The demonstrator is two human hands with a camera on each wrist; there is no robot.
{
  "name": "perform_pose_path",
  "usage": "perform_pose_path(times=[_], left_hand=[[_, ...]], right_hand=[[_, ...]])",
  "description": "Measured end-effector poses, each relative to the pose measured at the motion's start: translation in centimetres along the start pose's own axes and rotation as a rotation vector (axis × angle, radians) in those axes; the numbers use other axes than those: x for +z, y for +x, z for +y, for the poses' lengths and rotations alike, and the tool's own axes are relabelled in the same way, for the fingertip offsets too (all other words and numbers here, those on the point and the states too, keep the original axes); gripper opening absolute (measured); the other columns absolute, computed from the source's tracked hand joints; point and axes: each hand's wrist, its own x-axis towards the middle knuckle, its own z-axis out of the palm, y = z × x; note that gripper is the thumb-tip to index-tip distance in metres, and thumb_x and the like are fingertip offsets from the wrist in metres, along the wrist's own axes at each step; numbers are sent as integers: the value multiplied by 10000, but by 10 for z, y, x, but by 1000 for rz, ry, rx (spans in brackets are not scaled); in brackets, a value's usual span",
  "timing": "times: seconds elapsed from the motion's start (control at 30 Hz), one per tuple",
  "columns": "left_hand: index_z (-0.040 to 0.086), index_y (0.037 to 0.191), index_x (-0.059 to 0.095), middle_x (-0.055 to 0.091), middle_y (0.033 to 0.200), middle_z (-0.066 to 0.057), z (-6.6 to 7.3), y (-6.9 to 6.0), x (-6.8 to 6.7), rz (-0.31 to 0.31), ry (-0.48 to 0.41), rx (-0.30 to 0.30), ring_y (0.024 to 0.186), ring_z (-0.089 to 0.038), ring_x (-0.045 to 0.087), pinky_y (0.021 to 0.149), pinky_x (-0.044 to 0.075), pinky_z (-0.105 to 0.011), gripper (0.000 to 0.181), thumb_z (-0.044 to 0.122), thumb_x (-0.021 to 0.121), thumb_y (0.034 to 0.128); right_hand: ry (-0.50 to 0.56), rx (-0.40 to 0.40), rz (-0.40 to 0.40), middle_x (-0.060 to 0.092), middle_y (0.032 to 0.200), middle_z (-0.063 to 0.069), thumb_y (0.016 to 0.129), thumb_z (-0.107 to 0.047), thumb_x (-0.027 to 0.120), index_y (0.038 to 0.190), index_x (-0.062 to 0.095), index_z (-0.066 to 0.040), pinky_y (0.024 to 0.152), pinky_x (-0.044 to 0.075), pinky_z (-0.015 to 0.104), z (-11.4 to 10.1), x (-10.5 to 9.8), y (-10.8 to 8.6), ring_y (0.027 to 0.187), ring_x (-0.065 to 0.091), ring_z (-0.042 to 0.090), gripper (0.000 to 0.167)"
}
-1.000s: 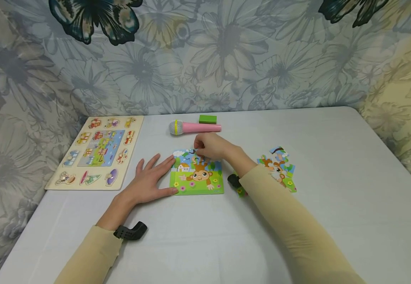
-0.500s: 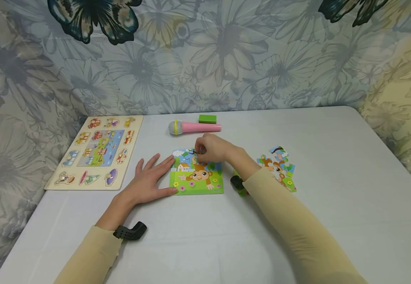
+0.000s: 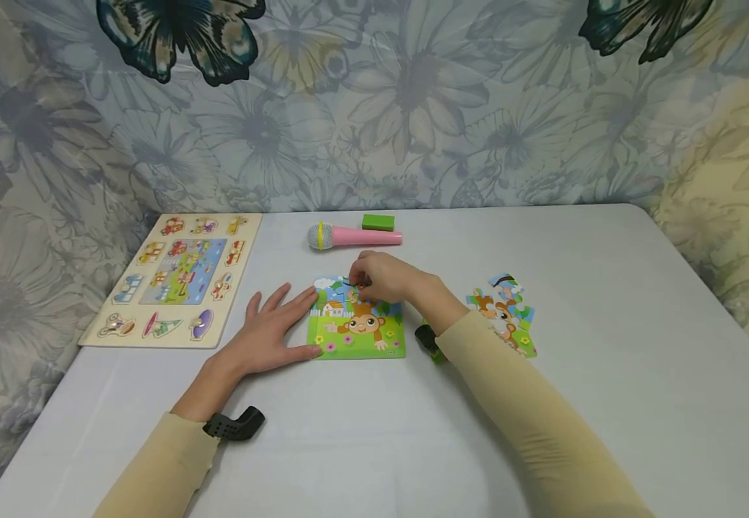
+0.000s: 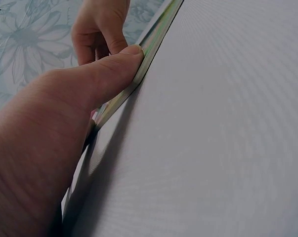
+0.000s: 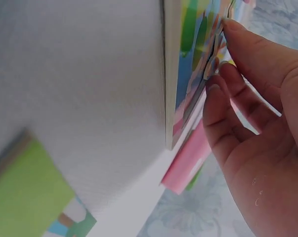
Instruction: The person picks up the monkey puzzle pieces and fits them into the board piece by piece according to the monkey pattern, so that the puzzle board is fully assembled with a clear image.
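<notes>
A square jigsaw puzzle (image 3: 355, 347) with a monkey on green grass lies mid-table. My left hand (image 3: 269, 334) is spread at its left side, fingers straight, and touches the edge; in the left wrist view the thumb (image 4: 114, 71) rests on the rim. Over the puzzle's top part, my right hand (image 3: 390, 278) pinches a puzzle piece (image 5: 219, 45) between thumb and fingers, right at the picture's surface. In the head view those fingers mostly cover this piece. Several loose puzzle pieces (image 3: 505, 316) lie to the right, partly behind the right sleeve.
A pink toy microphone (image 3: 368, 237) and a green block (image 3: 378, 222) lie behind the puzzle. At the left is a wooden picture board (image 3: 92, 332) with vehicle and toy shapes. The white table (image 3: 607, 302) meets a flowered wall at the back.
The right hand shifts slightly left over the puzzle's top part, its fingers still at the piece. The left hand keeps its place. The head view tilts a little.
</notes>
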Motion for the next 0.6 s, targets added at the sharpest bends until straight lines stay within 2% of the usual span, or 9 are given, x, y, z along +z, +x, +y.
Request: perform_pose_path(times=[0.4, 0.6], left_hand=[[179, 1601, 326, 257, 1648, 65, 0, -1, -1, -4, -4, -11, 1526, -334, 90, 1117, -43, -681, 931, 649, 658, 869], [167, 1599, 334, 268, 1648, 50, 0, -1, 0, 3, -4, 1, 1521, -359, 100, 1104, -28, -704, 940, 644, 668, 861]], right_hand=[[-4, -4, -2, 585, 1095, 53, 940, -112, 735, 1123, 700, -52, 896, 480, 315, 0, 0, -1, 958, 559, 202, 196], [-9, -1, -8, 589, 1079, 54, 937, -121, 740, 1151, 697, -52, 903, 478, 314, 0, 1, -2, 954, 550, 198, 228]])
